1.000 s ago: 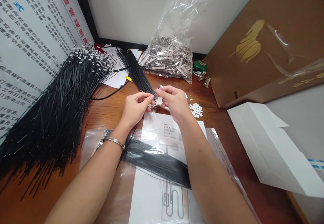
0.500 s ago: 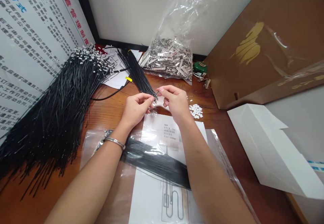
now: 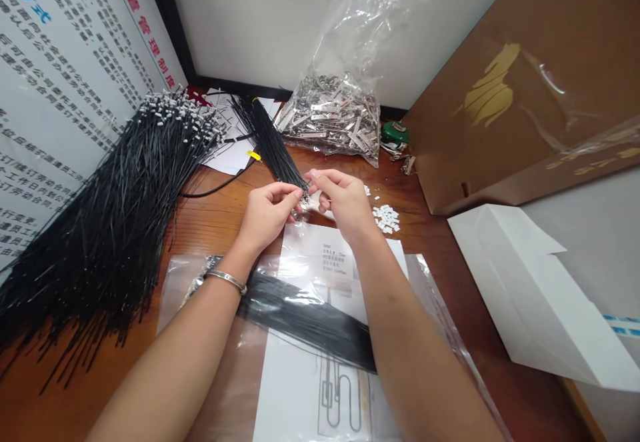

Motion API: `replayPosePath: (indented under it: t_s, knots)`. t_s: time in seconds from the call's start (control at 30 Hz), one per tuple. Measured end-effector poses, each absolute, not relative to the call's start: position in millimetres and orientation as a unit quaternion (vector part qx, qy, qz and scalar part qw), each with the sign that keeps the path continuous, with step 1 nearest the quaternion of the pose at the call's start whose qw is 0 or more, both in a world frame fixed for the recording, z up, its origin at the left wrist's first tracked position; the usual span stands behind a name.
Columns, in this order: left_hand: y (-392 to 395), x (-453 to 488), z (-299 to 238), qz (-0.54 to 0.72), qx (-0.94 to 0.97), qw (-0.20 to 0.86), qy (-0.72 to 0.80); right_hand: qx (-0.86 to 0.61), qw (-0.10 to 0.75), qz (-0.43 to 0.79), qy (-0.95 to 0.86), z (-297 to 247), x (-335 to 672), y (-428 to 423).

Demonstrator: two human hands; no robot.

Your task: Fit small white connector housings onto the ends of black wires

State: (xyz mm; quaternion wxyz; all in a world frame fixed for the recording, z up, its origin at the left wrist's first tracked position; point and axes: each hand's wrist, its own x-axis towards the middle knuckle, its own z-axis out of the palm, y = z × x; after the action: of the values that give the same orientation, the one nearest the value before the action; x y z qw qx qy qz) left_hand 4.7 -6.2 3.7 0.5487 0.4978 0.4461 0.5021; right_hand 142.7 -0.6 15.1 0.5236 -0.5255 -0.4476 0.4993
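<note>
- The left hand (image 3: 267,214) is pinching the tip of a thin black cord (image 3: 305,193) between thumb and forefinger, above the table (image 3: 210,222), just in front of the cord bundle (image 3: 270,141).
- The right hand (image 3: 345,203) is pinching too. The white piece it was showing a second ago is now hidden.
- Both hands' fingertips, slightly apart earlier, are now touching.
- A pile of white pieces (image 3: 386,217) is lying just beside the right hand.

Bright, even light; wide-angle edge distortion

Left hand (image 3: 267,214) and right hand (image 3: 346,203), fingers together on a black cord (image 3: 308,189)
</note>
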Motion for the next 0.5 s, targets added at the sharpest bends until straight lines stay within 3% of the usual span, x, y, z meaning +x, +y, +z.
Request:
replayPosePath:
  t_s: [0.1, 0.33, 0.5]
  knots:
    - [-5.7, 4.8, 3.2, 0.502, 0.505, 0.548, 0.438, -0.517, 0.499, 0.519, -0.463, 13.2, 142.2, -0.9]
    - [-8.7, -0.7, 6.6, 0.456, 0.533, 0.612, 0.363, -0.53, 0.607, 0.479, -0.347, 13.8, 150.4, 3.9]
    - [-12.1, -1.9, 10.1, 0.399, 0.554, 0.663, 0.308, -0.554, 0.608, 0.464, -0.329, 11.3, 154.6, 5.4]
